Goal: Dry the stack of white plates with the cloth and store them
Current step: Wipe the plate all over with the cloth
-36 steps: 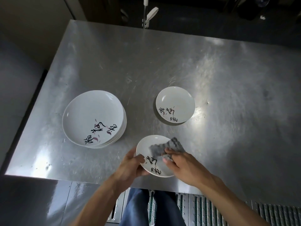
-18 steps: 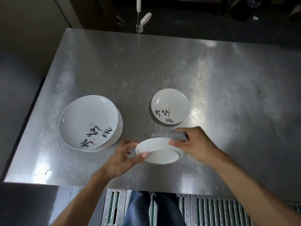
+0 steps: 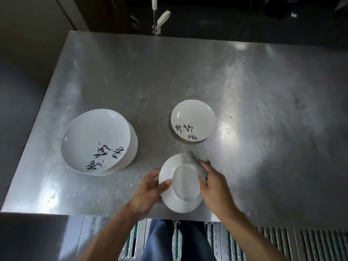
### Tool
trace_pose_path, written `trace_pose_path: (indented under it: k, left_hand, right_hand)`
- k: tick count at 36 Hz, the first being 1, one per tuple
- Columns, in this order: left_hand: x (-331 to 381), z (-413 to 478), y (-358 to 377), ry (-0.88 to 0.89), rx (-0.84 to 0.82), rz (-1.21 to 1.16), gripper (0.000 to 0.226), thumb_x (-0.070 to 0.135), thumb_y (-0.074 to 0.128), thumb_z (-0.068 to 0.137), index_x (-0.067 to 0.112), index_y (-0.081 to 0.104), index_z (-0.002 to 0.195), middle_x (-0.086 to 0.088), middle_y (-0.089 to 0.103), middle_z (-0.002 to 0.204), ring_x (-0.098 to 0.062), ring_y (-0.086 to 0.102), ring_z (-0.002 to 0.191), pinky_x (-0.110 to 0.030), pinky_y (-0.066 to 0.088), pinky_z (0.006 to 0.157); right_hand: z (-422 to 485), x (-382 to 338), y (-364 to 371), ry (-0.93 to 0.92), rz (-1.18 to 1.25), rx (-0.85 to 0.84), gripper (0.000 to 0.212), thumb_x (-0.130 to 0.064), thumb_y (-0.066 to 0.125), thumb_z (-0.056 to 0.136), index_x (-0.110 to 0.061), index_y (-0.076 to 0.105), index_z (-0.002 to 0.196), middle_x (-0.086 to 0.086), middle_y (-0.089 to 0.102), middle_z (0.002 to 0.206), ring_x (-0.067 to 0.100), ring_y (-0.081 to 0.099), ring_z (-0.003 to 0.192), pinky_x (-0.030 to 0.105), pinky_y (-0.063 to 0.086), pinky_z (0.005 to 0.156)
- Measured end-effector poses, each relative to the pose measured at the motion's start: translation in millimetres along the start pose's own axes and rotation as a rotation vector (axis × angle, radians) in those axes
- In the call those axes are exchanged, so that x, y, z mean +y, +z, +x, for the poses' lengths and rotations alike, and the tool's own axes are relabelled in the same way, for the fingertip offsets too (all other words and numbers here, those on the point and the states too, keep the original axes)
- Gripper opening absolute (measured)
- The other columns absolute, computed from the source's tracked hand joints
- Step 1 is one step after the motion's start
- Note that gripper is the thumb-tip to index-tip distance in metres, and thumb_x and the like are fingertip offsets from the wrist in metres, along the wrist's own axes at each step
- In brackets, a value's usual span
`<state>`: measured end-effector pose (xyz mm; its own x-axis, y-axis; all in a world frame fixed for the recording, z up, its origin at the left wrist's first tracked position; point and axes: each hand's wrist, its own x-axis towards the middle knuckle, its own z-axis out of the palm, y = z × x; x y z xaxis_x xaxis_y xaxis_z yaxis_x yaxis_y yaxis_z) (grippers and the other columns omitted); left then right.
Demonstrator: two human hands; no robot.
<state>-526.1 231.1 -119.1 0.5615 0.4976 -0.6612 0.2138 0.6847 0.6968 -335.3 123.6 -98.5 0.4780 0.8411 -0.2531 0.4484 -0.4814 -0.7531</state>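
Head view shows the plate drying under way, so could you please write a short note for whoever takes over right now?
Left grip holds the rim of the upturned small plate above the steel table, near its front edge.
Right grip presses the grey cloth against that plate's underside.
The stack of large plates sits on the left; the face-up small plate lies beyond the hands.
Done: the face-up one looks set aside, probably dried.
Left: finish this plate, dry the stack, store everything.
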Motion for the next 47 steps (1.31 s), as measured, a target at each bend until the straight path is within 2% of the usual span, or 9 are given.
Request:
trace_pose_path:
  k: [5, 11, 16, 24, 30, 36, 39, 42, 47]
  left_hand:
    - [-4, 7, 7, -0.083, 0.074, -0.116, 0.026, 0.018, 0.073, 0.091, 0.01, 0.06, 0.112, -0.014, 0.073, 0.105, -0.027, 0.071, 0.09, -0.038, 0.059, 0.07]
    - [2, 13, -4, -0.091, 0.146, -0.131, 0.016, -0.001, 0.057, 0.098, 0.003, 0.055, 0.114, -0.021, 0.071, 0.097, -0.029, 0.072, 0.079, -0.039, 0.06, 0.062]
    - [1, 12, -3, -0.095, 0.116, -0.139, 0.025, 0.01, 0.061, 0.1, 0.002, 0.053, 0.122, -0.023, 0.068, 0.112, -0.032, 0.071, 0.09, -0.046, 0.062, 0.075]
    - [3, 10, 0, -0.065, 0.065, -0.156, 0.036, 0.008, 0.062, 0.098, 0.006, 0.054, 0.132, -0.027, 0.068, 0.122, -0.037, 0.071, 0.1, -0.048, 0.062, 0.078]
    - [-1, 9, -11, -0.061, 0.117, -0.148, 0.032, 0.003, 0.063, 0.096, 0.006, 0.056, 0.128, -0.027, 0.067, 0.121, -0.035, 0.072, 0.097, -0.045, 0.061, 0.07]
    - [-2, 2, -11, -0.017, 0.099, -0.078, 0.04, 0.023, 0.076, 0.086, 0.025, 0.062, 0.124, -0.012, 0.072, 0.118, -0.031, 0.071, 0.105, -0.045, 0.061, 0.071]
    - [4, 0, -8, 0.008, 0.035, -0.025, 0.044, 0.024, 0.074, 0.086, 0.027, 0.061, 0.128, -0.012, 0.072, 0.118, -0.031, 0.071, 0.108, -0.049, 0.061, 0.073]
    - [12, -1, -5, 0.028, 0.014, 0.038, 0.046, 0.022, 0.073, 0.087, 0.022, 0.059, 0.131, -0.016, 0.071, 0.119, -0.033, 0.07, 0.11, -0.059, 0.061, 0.08]
    - [17, 1, -11, -0.001, 0.039, -0.003, 0.036, 0.007, 0.068, 0.095, 0.013, 0.059, 0.13, -0.014, 0.073, 0.115, -0.027, 0.073, 0.099, -0.049, 0.062, 0.073]
  right_hand:
    - [-9, -15, 33, -0.088, -0.049, -0.189, 0.066, 0.006, 0.052, 0.094, -0.019, 0.039, 0.154, -0.002, 0.027, 0.162, 0.011, 0.024, 0.151, 0.038, 0.025, 0.123]
    - [-26, -4, 22, -0.292, -0.137, -0.351, 0.047, -0.023, 0.057, 0.1, -0.029, 0.051, 0.147, -0.016, 0.039, 0.155, -0.012, 0.023, 0.142, 0.023, 0.025, 0.122]
    - [-12, 16, 6, -0.171, -0.305, -0.327, 0.052, -0.022, 0.055, 0.101, -0.027, 0.044, 0.151, -0.012, 0.031, 0.16, 0.006, 0.036, 0.144, 0.028, 0.034, 0.117]
    - [13, -11, 38, -0.202, -0.2, -0.296, 0.055, -0.022, 0.05, 0.103, -0.021, 0.034, 0.156, -0.004, 0.025, 0.165, 0.004, 0.013, 0.153, 0.042, 0.01, 0.126]
    - [-12, 6, 28, -0.305, -0.164, -0.391, 0.051, -0.029, 0.051, 0.104, -0.025, 0.04, 0.153, -0.014, 0.031, 0.161, -0.005, 0.021, 0.148, 0.029, 0.027, 0.122]
    - [6, 12, 13, -0.005, -0.168, -0.219, 0.052, -0.028, 0.05, 0.104, -0.035, 0.036, 0.154, -0.003, 0.043, 0.156, 0.025, 0.058, 0.128, 0.038, 0.051, 0.102]
    - [22, -11, 24, 0.069, 0.04, -0.098, 0.049, -0.027, 0.049, 0.104, -0.034, 0.041, 0.152, -0.01, 0.045, 0.153, 0.011, 0.042, 0.141, 0.028, 0.036, 0.115]
    - [22, -33, 38, -0.274, -0.02, -0.162, 0.051, -0.022, 0.054, 0.101, -0.037, 0.043, 0.149, -0.021, 0.032, 0.156, -0.006, 0.02, 0.147, 0.017, 0.019, 0.12]
    - [37, -19, 36, -0.276, -0.313, -0.224, 0.05, -0.028, 0.046, 0.105, -0.025, 0.039, 0.154, -0.007, 0.026, 0.164, 0.009, 0.022, 0.152, 0.03, 0.032, 0.12]
